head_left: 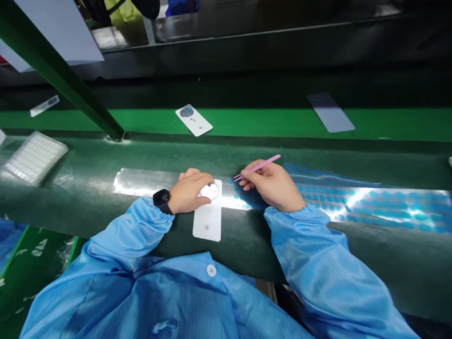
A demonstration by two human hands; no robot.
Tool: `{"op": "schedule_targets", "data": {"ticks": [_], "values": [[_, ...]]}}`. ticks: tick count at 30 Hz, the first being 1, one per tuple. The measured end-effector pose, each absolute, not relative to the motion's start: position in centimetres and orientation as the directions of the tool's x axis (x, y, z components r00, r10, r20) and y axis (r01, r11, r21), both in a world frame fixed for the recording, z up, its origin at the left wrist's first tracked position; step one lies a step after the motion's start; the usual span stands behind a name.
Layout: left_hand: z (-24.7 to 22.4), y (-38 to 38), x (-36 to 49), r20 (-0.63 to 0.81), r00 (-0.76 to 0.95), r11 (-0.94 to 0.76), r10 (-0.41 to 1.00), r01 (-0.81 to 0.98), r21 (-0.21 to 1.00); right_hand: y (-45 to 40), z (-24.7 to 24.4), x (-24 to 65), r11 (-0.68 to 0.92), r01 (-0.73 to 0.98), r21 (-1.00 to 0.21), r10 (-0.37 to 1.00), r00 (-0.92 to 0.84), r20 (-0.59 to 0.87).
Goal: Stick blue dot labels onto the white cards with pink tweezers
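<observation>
My left hand, with a black watch at the wrist, rests on the upper part of a white phone back panel, its thumb and fingers around the round white camera area. Pink tweezers are pinched in my right hand, just right of the panel. Their tips point left and down at a small blue dot. Under and beyond my right hand lies a clear sheet with rows of blue round stickers.
Beyond the green table, a green belt carries a white panel, a greyish panel and a narrow piece. A clear tray sits at left, near a slanted green post.
</observation>
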State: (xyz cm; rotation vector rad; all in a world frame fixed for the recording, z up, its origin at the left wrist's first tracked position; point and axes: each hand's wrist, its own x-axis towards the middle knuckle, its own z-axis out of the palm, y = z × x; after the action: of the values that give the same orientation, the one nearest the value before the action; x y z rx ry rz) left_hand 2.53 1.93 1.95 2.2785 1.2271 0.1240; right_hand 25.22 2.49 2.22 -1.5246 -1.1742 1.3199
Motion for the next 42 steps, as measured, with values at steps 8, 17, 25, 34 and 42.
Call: {"op": "schedule_targets", "data": {"ticks": [8, 17, 25, 34, 42], "values": [[1.6, 1.7, 2.7, -0.144, 0.613, -0.46, 0.777, 0.708, 0.536, 2.6, 2.2, 25.0, -0.31, 0.069, -0.948, 0.949, 0.072, -0.305], [1.3, 1.5, 2.5, -0.115, 0.641, -0.489, 0.759, 0.678, 0.549, 3.2, 2.9, 24.9, -0.422, 0.066, -0.904, 0.906, 0.069, -0.418], [1.4, 1.5, 2.6, -0.12, 0.654, -0.496, 0.747, 0.667, 0.556, 3.4, 2.9, 24.6, -0.451, 0.079, -0.889, 0.889, 0.125, -0.44], [1.3, 1.4, 2.7, -0.114, 0.657, -0.497, 0.745, 0.661, 0.562, 0.5, 2.6, 24.5, -0.295, -0.033, -0.955, 0.951, 0.087, -0.297], [1.5, 1.2, 2.9, -0.111, 0.637, -0.488, 0.763, 0.68, 0.547, -0.8, 1.4, 22.4, -0.334, 0.052, -0.941, 0.94, 0.096, -0.328]]}}
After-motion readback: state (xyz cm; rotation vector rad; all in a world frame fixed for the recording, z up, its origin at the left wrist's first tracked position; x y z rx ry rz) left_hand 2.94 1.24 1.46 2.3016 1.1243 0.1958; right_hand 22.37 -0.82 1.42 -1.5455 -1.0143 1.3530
